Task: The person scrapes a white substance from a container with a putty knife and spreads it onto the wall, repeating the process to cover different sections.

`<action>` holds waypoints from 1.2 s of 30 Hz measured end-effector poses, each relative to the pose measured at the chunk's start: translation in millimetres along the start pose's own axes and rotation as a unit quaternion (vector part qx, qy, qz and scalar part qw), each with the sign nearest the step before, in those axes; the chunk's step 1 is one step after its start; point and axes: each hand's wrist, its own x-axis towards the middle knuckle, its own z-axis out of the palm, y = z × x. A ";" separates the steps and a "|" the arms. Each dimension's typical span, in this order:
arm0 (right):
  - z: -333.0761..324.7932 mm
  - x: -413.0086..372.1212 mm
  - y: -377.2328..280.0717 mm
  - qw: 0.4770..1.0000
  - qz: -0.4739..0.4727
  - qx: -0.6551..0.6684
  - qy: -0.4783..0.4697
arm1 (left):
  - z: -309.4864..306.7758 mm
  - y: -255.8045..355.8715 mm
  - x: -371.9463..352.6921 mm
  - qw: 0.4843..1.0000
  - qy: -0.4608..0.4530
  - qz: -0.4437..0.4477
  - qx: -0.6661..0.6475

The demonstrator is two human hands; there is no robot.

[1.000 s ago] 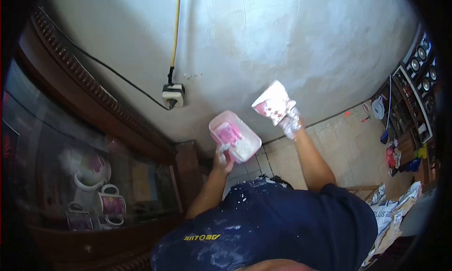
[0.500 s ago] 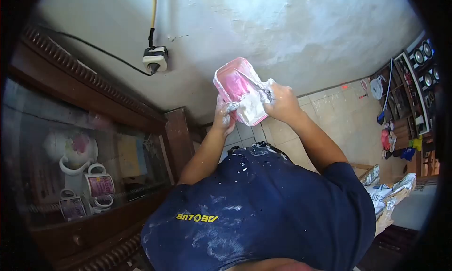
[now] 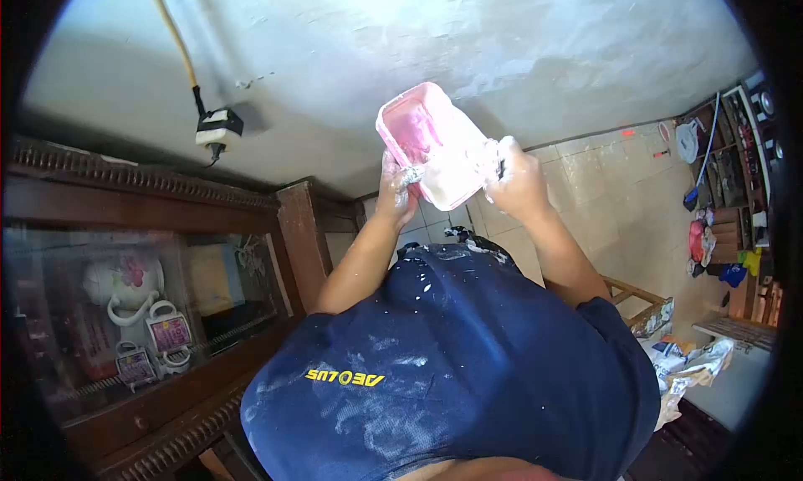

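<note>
My left hand point(image 3: 396, 193) grips the near left side of a pink plastic tub point(image 3: 401, 117), with the thumb over its rim. The tub is tilted, and thick white paste point(image 3: 443, 180) fills its near part. My right hand point(image 3: 520, 181), smeared with white, is closed at the tub's right side around a putty knife point(image 3: 501, 170). Only a dark bit of the knife shows; its blade merges with the white paste. Both hands are in front of the grey wall point(image 3: 326, 71).
A dark wooden glass cabinet point(image 3: 142, 205) with mugs point(image 3: 171, 330) stands at my left. On the wall hangs a power socket point(image 3: 219, 130) with a cable. To the right are a tiled floor point(image 3: 602, 180), a shelf rack point(image 3: 740, 155), and a wooden frame point(image 3: 640, 301) beside crumpled bags point(image 3: 686, 364).
My view has turned, so the socket and cabinet sit further left. The right hand has shifted slightly right and up; the knife's blade, visible before over the tub, no longer stands out.
</note>
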 end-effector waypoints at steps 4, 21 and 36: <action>-10.7 10.4 16.7 0.999 0.008 0.005 -0.046 | 24.9 -22.3 20.8 1.000 0.000 -0.011 0.010; -76.7 43.8 71.3 0.994 0.103 -0.021 -0.025 | 83.3 -65.4 65.6 0.998 0.031 -0.007 0.045; -75.9 37.5 111.3 0.819 0.300 0.487 0.035 | 88.5 -74.2 75.3 0.998 0.052 -0.006 0.043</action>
